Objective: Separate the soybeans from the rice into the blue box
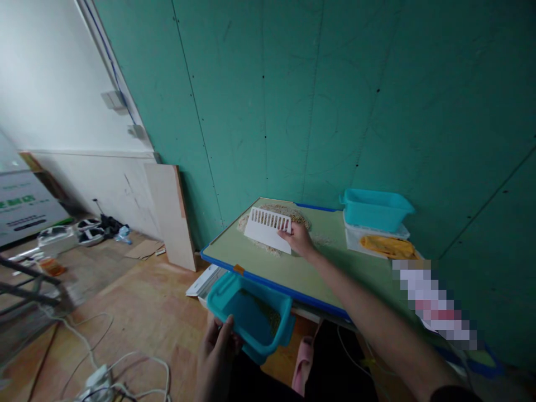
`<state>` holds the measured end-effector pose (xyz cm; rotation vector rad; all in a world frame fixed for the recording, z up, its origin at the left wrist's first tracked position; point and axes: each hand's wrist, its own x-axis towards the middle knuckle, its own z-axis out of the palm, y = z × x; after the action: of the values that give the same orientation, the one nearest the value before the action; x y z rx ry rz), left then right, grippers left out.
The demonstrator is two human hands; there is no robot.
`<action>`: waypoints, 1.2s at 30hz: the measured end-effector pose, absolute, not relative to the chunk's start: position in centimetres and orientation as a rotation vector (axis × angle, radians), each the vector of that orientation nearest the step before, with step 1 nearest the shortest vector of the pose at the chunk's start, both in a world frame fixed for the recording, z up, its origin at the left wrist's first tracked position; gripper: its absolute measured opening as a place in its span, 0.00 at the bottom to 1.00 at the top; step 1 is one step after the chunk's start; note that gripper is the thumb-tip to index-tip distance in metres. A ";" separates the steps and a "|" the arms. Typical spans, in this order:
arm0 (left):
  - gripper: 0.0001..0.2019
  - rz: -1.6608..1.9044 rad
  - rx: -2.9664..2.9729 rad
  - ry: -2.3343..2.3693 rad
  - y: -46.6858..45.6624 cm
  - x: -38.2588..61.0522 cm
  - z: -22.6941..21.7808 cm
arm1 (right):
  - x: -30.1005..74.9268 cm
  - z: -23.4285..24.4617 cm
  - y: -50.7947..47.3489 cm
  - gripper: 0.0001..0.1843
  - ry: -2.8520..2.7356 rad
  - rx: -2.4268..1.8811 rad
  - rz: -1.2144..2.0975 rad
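My right hand [298, 240] grips the right edge of a white plastic scraper [266, 234] with a row of slots along its top. The scraper stands tilted on the tabletop [326, 268], in front of a heap of mixed grains [299, 215]. Some loose grain also lies beside and below it. Below the table's front edge, my left hand [218, 347] is closed on the near left rim of a turquoise plastic bin [251, 318]. A little grain lies in the bin's right end.
A second turquoise bin [376, 209] stands on a white tray at the back right, with a yellow cloth [385, 245] in front. A green wall [293, 111] backs the table. White cables and a power strip [98, 382] lie on the floor to the left.
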<state>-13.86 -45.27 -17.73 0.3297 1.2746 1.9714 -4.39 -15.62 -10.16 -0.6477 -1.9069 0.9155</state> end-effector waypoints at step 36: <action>0.14 1.949 0.315 1.219 -45.7 -14.1 -17.9 | -5.0 -9.8 -17.5 0.11 -1.929 -0.651 0.992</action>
<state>-14.07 -45.68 -17.93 0.3153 1.2192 1.9485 -4.97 -17.51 -9.84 -0.6505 -1.9293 0.9916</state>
